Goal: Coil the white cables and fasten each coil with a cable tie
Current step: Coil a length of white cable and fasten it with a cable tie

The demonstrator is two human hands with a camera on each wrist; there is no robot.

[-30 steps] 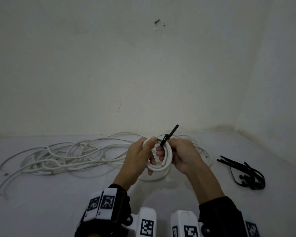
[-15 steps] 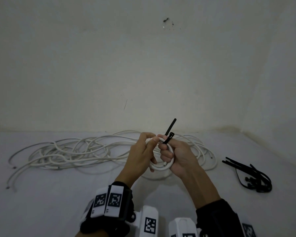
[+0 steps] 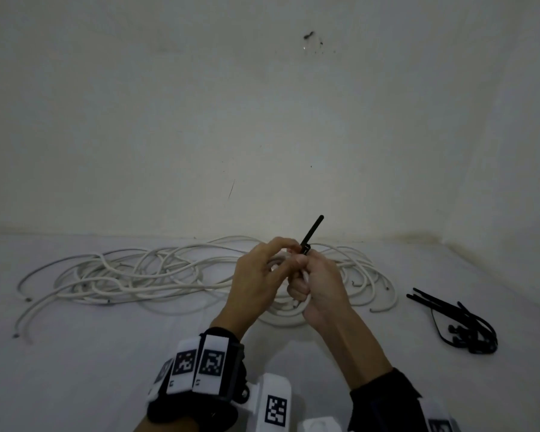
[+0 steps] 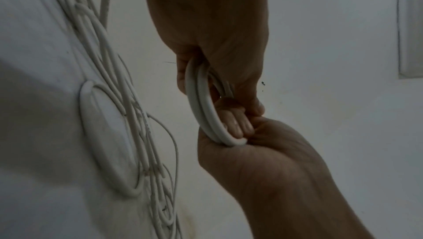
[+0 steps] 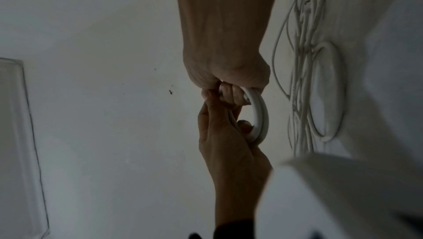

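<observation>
A small white cable coil [image 3: 276,261] hangs between both hands above the white table [image 3: 91,369], mostly hidden in the head view. My left hand [image 3: 262,269] pinches its upper side, with the thumb through the ring. My right hand [image 3: 315,275] curls its fingers round the other side. A black cable tie [image 3: 310,233] sticks up and to the right from between the fingertips. The left wrist view shows the coil [image 4: 206,112] edge-on, held by the left hand [image 4: 240,80] and the right hand [image 4: 238,125]. In the right wrist view the coil [image 5: 258,112] sits between the right hand [image 5: 228,94] and the left hand [image 5: 224,134].
A tangle of loose white cables [image 3: 138,272] sprawls across the table behind and left of the hands. Another coiled ring [image 3: 281,318] [image 4: 84,102] [image 5: 326,138] lies flat under them. A bundle of black ties [image 3: 462,325] lies at the right. A wall rises close behind.
The hands have closed together and the coil has turned edge-on, so less of it shows. The tie's tail now stands steeper and higher than a second ago.
</observation>
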